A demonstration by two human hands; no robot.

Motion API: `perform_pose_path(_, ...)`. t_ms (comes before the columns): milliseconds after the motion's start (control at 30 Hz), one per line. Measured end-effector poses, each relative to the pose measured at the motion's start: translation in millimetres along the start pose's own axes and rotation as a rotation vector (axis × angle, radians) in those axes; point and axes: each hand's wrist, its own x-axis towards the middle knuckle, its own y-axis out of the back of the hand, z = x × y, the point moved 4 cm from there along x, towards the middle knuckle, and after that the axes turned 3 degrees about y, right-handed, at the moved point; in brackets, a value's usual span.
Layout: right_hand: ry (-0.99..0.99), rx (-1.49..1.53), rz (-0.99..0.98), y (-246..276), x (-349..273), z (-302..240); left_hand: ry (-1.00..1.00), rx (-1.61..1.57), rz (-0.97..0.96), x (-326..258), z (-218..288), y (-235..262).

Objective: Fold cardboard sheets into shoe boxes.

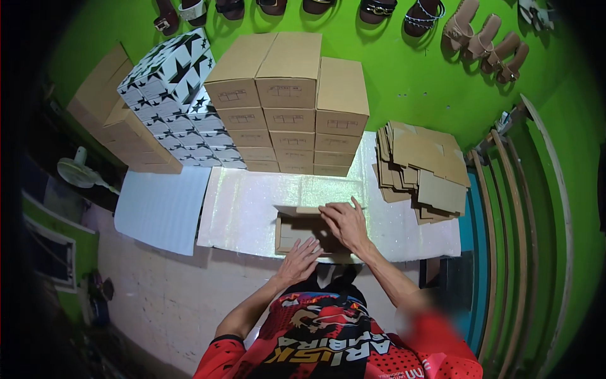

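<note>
An open brown cardboard box (278, 234) sits near the front edge of the table, its inside facing up and its far flap raised. My right hand (346, 226) reaches over the box's right part, with its fingers gripping the top edge of the far flap. Another finger of that hand sticks up apart. Along the near wall lies my left hand (299, 262), fingers stretched out over the rim and its thumb hidden. The right end of the box is partly covered by my right hand and wrist.
Stacked brown boxes (290, 93) and star-patterned white boxes (169, 79) stand at the back of the shiny-covered table (237, 218). Flattened cardboard (426, 155) is piled at right. White foam sheeting (163, 205) hangs over the left end. Sandals (464, 25) line the green wall.
</note>
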Motion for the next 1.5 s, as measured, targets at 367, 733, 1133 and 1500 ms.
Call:
perform_pose_path(367,0.016,-0.046,-0.075,-51,-101,1,0.011,-0.029,0.103,-49,12,30)
perform_pose_path(733,0.0,-0.117,-0.08,-62,-114,20,0.236,0.169,-0.042,3,-52,29)
perform_pose_path(1133,-0.005,-0.11,-0.072,-70,-121,29,0.231,0.231,-0.075,0,-49,14)
perform_pose_path(1500,-0.046,-0.211,-0.129,-114,-71,5,0.362,0.345,0.025,28,-60,5)
